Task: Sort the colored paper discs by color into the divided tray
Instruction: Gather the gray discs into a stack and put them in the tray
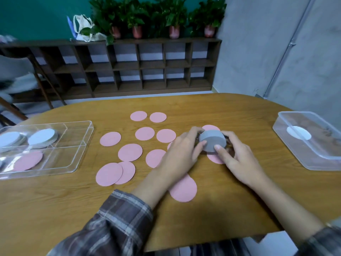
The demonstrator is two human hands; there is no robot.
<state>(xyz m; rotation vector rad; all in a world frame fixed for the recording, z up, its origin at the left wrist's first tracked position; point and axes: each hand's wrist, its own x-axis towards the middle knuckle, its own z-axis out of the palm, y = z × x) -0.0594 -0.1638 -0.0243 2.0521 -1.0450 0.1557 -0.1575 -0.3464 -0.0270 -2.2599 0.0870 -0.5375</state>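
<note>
A thick stack of grey discs is held just above the wooden table, gripped from both sides. My left hand holds its left edge and my right hand its right edge. Several pink discs lie scattered on the table to the left of and under my hands. The clear divided tray sits at the far left. Its back compartment holds white-grey discs and its front compartment a pink disc.
A clear plastic box with a white disc inside stands at the right edge of the table. A dark shelf unit with potted plants lines the wall beyond. A chair stands at the far left.
</note>
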